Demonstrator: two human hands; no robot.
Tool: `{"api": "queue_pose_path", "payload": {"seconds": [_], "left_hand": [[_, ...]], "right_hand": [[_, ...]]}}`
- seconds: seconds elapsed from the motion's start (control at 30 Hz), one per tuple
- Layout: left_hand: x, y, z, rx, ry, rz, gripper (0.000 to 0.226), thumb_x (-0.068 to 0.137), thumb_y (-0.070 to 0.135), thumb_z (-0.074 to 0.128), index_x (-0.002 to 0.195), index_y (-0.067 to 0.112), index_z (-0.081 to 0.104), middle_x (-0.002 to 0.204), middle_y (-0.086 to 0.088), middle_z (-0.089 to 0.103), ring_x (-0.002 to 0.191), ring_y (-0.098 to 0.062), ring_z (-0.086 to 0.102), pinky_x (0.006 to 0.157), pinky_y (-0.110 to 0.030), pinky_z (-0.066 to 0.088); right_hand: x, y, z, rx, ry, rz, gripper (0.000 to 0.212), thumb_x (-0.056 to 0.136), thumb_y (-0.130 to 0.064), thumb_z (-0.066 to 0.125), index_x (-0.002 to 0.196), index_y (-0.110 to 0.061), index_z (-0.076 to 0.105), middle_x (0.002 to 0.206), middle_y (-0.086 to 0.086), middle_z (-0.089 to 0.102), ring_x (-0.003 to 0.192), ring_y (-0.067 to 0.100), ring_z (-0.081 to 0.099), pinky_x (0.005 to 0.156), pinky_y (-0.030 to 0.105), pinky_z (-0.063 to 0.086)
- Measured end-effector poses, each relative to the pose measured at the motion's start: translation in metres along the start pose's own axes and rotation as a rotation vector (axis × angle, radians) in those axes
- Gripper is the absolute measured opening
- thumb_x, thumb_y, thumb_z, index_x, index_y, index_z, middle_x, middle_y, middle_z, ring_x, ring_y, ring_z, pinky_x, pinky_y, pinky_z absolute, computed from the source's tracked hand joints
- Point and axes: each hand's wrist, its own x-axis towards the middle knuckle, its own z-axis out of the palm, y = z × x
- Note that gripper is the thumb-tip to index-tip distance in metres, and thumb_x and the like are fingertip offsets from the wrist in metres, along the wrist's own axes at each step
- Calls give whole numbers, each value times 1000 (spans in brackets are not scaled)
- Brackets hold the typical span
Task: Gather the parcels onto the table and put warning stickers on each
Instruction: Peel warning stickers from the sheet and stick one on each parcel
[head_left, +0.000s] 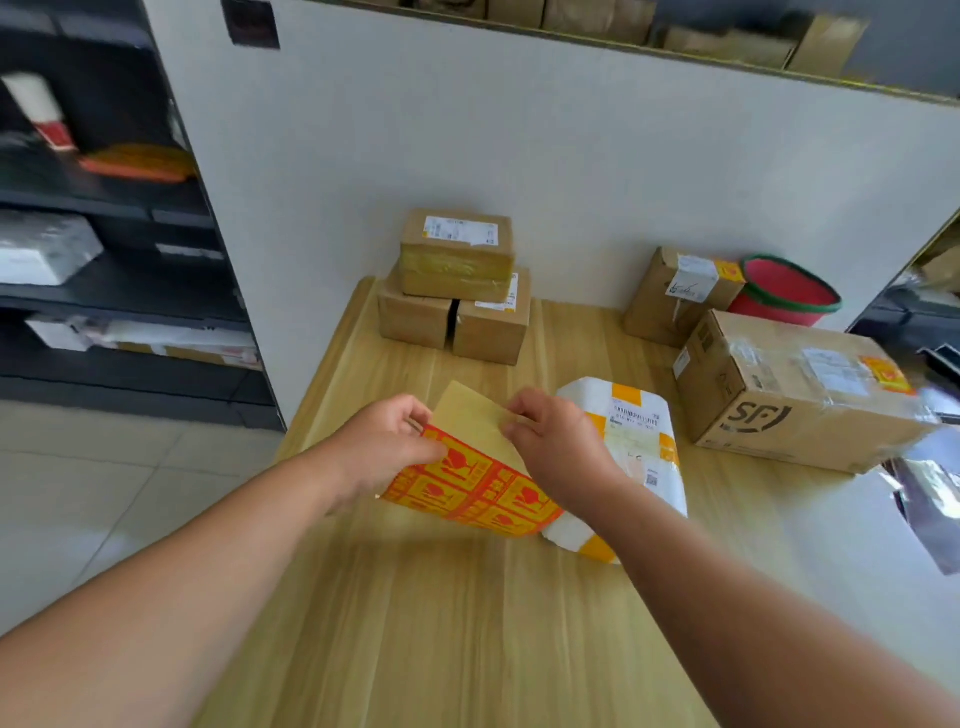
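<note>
Peeling stage: left hand (387, 441) pins the sticker sheet (475, 486) above the tabletop (441, 623); right hand (558, 441) pinches its bare backing corner, likely to free a sticker; white parcel (636, 447) lies just beside, boxes behind.

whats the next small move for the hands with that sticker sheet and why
Probably peel one sticker free: the left hand holds the orange-and-yellow warning sticker sheet while the right hand pinches at its bare top, and the white plastic mailer parcel beside it shows no warning sticker.
</note>
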Motion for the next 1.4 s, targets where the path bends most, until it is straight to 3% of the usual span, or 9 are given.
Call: {"api": "queue_pose_path", "payload": {"seconds": [0.07, 0.17, 0.27, 0.33, 0.4, 0.53, 0.63, 0.9, 1.4], "left_hand": [[-4, 7, -2, 86, -10, 8, 18, 84, -1, 65, 98, 10, 60, 94, -11, 70, 79, -18, 66, 74, -31, 53], [-8, 18, -2, 134, -32, 8, 24, 83, -5, 61, 101, 11, 64, 98, -7, 71, 85, -16, 67, 76, -29, 53], [-11, 30, 0, 144, -13, 12, 24, 84, -2, 62, 100, 16, 66, 96, -3, 73, 89, -18, 69, 78, -32, 55], [-11, 38, 1, 130, 24, 29, 18, 84, 1, 64, 94, 15, 65, 93, -5, 73, 88, -21, 70, 81, -38, 55], [-10, 46, 1, 92, 65, 43, 14, 82, 1, 68, 90, 13, 63, 90, -7, 73, 86, -24, 70, 80, -40, 56], [-7, 57, 2, 27, 92, 90, 11, 84, 3, 67, 86, 13, 65, 85, -8, 73, 80, -24, 70, 76, -39, 55], [-6, 62, 7, -13, 102, 134, 16, 87, 1, 62, 83, 16, 68, 78, -4, 72, 74, -19, 68, 70, -33, 51], [-4, 73, 16, 41, 168, 232, 12, 82, 3, 70, 82, 11, 62, 76, -6, 64, 66, -13, 59, 62, -25, 48], [-3, 73, 24, 131, 162, 249, 18, 84, 1, 66, 82, 19, 69, 76, 2, 63, 74, -14, 59, 70, -28, 49]], "right_hand": [[1, -7, -16, 49, 11, 30, 15, 97, -21, 50, 104, -20, 62, 86, 1, 65, 75, 22, 62, 54, 28, 46], [2, -13, -34, 132, 27, 73, 13, 97, -22, 50, 101, -22, 63, 89, 2, 67, 80, 21, 66, 69, 40, 56], [4, -15, -43, 197, 53, 126, 17, 97, -23, 51, 111, -24, 61, 101, -1, 66, 84, 15, 65, 70, 35, 56], [5, -13, -45, 84, 176, 98, 35, 95, -24, 56, 130, -26, 52, 123, -4, 59, 105, 14, 58, 84, 34, 53], [2, -15, -43, -92, 320, -22, 44, 92, -24, 60, 134, -25, 48, 130, -5, 52, 121, 16, 45, 99, 33, 40], [-2, -26, -29, -121, 312, -287, 26, 89, -24, 64, 115, -20, 63, 113, -6, 58, 110, 14, 48, 84, 21, 31], [-1, -29, -21, -117, 292, -344, 22, 88, -25, 65, 109, -19, 67, 106, -5, 60, 104, 15, 50, 79, 21, 32], [-1, -28, -24, -54, 248, -275, 19, 91, -28, 61, 107, -21, 66, 101, -9, 63, 93, 8, 58, 79, 24, 48], [-1, -24, -28, 99, 196, -117, 13, 94, -25, 55, 95, -20, 67, 82, -5, 66, 78, 11, 60, 68, 31, 50]]}}
